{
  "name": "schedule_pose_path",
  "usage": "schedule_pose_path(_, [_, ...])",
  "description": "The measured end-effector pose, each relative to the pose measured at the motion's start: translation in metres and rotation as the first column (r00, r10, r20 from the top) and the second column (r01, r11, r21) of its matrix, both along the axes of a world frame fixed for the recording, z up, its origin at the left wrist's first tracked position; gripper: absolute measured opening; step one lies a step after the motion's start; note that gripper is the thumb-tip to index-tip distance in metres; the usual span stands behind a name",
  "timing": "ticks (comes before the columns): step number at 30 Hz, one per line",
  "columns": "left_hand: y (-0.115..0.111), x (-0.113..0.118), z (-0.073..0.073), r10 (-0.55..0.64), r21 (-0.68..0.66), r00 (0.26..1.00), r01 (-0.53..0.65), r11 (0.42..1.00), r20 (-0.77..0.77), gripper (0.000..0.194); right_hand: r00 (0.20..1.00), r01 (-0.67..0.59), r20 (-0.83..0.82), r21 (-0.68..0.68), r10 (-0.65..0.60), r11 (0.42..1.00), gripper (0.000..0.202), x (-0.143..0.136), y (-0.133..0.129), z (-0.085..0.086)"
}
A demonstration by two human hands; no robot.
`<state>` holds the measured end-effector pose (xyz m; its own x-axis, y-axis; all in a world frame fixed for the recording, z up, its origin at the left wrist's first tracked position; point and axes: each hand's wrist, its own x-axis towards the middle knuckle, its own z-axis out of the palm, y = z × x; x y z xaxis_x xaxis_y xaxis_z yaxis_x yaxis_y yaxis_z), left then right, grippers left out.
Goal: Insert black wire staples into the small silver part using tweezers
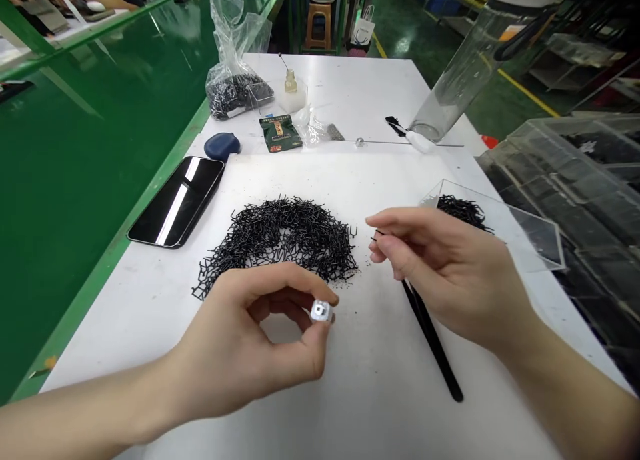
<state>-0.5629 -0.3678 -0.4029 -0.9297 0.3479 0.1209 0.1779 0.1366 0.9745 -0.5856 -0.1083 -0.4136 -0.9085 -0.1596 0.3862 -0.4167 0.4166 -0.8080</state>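
One dark phone (177,203) is seen lying flat at the left of the white table (350,407), with a rounded blue case (221,145) set just by its far end. Farther right, a broad pile of bent black pieces (295,220) is spread out, its near edge partly hidden by the left hand (230,343). By this hand a small metal part (321,311) is clamped between thumb and fingertips; a wide ring is left within the curl, and the part's squarish end, marked by a dark spot, is turned towards the camera.

Across a gap, a thin dark sliver (379,236) is pinched between the thumb and fingers of the right hand (450,273). The step in hand is judged to be the handling of this single sliver, held apart from the metal part; by any next move a steady, fine pinch would be called for, since little of it is exposed. Below the right hand, black tweezers (433,343) are laid down, ungripped. At the far right, more black pieces (459,210) are contained in a clear box (537,237).
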Motion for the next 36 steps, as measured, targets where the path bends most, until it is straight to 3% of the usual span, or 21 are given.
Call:
schedule_pose_path(7, [0.004, -0.002, 0.005, -0.049, 0.143, 0.966, 0.013, 0.990, 0.254, 0.041, 0.994, -0.054, 0.084, -0.154, 0.068, 0.987, 0.022, 0.004, -0.005, 0.004])
schedule_pose_path(14, [0.007, 0.002, -0.003, -0.159, 0.360, 0.892, -0.005, 0.933, 0.423, 0.055, 0.974, -0.064, 0.186, -0.314, 0.127, 0.947, 0.021, 0.005, -0.011, 0.006])
schedule_pose_path(21, [0.006, 0.004, -0.006, -0.183, 0.378, 0.827, -0.039, 0.925, 0.532, 0.031, 0.986, -0.080, 0.119, -0.279, 0.117, 0.957, 0.010, 0.006, -0.010, 0.009])
schedule_pose_path(27, [0.010, -0.001, 0.000, -0.177, 0.382, 0.738, -0.118, 0.917, 0.651, 0.017, 0.976, -0.026, 0.196, -0.342, 0.098, 0.939, 0.032, 0.014, -0.016, 0.012])
schedule_pose_path(29, [0.010, -0.001, 0.000, -0.191, 0.403, 0.729, -0.126, 0.906, 0.657, 0.019, 0.974, -0.018, 0.207, -0.354, 0.097, 0.935, 0.028, 0.018, -0.017, 0.012])
schedule_pose_path(32, [0.009, -0.001, -0.002, -0.210, 0.428, 0.715, -0.137, 0.893, 0.667, 0.018, 0.983, -0.026, 0.170, -0.268, 0.074, 0.963, 0.019, 0.022, -0.018, 0.012])
schedule_pose_path(36, [0.006, 0.000, -0.004, -0.226, 0.457, 0.706, -0.155, 0.876, 0.672, 0.018, 0.993, -0.037, 0.106, -0.149, 0.054, 0.988, 0.024, 0.023, -0.019, 0.018])
